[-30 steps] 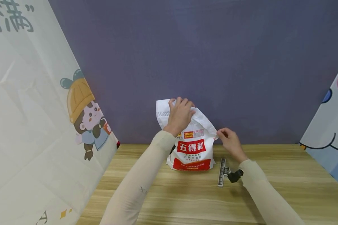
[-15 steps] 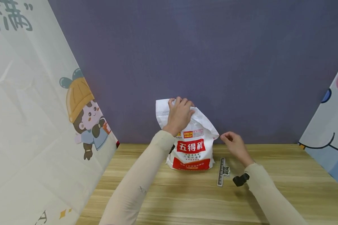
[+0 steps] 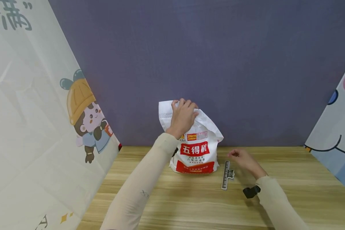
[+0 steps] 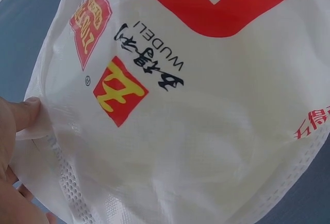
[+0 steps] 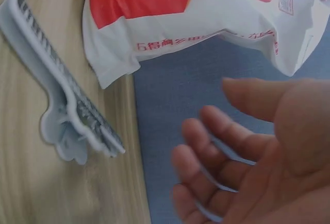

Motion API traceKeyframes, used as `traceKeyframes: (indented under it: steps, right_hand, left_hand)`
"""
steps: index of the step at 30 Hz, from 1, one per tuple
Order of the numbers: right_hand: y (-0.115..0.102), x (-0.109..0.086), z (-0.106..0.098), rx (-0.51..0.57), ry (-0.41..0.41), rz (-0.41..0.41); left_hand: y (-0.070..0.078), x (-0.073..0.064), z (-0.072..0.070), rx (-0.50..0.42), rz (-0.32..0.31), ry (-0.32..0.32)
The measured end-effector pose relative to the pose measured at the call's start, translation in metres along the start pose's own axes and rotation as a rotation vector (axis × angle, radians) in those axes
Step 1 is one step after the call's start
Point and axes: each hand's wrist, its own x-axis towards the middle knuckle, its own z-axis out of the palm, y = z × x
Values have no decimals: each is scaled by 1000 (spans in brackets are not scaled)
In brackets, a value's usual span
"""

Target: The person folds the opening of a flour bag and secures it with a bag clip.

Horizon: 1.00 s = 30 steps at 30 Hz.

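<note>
A white and red flour bag (image 3: 194,156) stands upright on the wooden table against the back wall. My left hand (image 3: 184,118) grips its gathered top edge; in the left wrist view the thumb (image 4: 28,112) presses on the white fabric. The bag's upper right corner flares out loose. My right hand (image 3: 244,159) hovers above the table to the right of the bag, apart from it, and holds nothing. In the right wrist view its fingers (image 5: 196,134) are loosely bent. A grey and black bag clip (image 3: 225,175) lies on the table just below the right hand's fingertips.
The wooden table (image 3: 189,204) meets a dark blue-grey back wall (image 3: 204,57). White printed panels (image 3: 31,127) with cartoon figures stand at both sides. A small black camera (image 3: 251,191) sits on the right wrist.
My right hand has let go of the bag's right corner and moved down and right, near the clip. My left hand keeps its hold on the top.
</note>
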Motion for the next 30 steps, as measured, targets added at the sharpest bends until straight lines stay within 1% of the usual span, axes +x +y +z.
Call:
traceKeyframes:
  steps: [2, 4, 8, 10, 15, 17, 21, 27, 30]
  right_hand:
    - [2, -4, 0, -12, -43, 14]
    - [5, -8, 1, -16, -69, 22]
    - [15, -12, 4, -10, -73, 13]
    - [21, -15, 6, -31, -71, 9]
    - [30, -21, 13, -107, -88, 79]
    - [31, -23, 15, -121, -92, 108]
    - [31, -26, 17, -125, -100, 134]
    - [31, -27, 18, -111, -150, 191]
    - [30, -27, 18, -119, -157, 190]
  left_hand:
    - [0, 0, -1, 1, 0, 1]
    - [1, 1, -1, 3, 0, 2]
    - [3, 1, -2, 0, -4, -7]
    - [4, 1, -3, -3, -7, -14]
    - [7, 0, -2, -9, -7, -27]
    - [7, -1, 0, -6, -9, -32]
    - [6, -3, 2, 8, -17, -36]
    - [5, -4, -1, 21, -13, -27]
    - [4, -4, -2, 22, -13, -22]
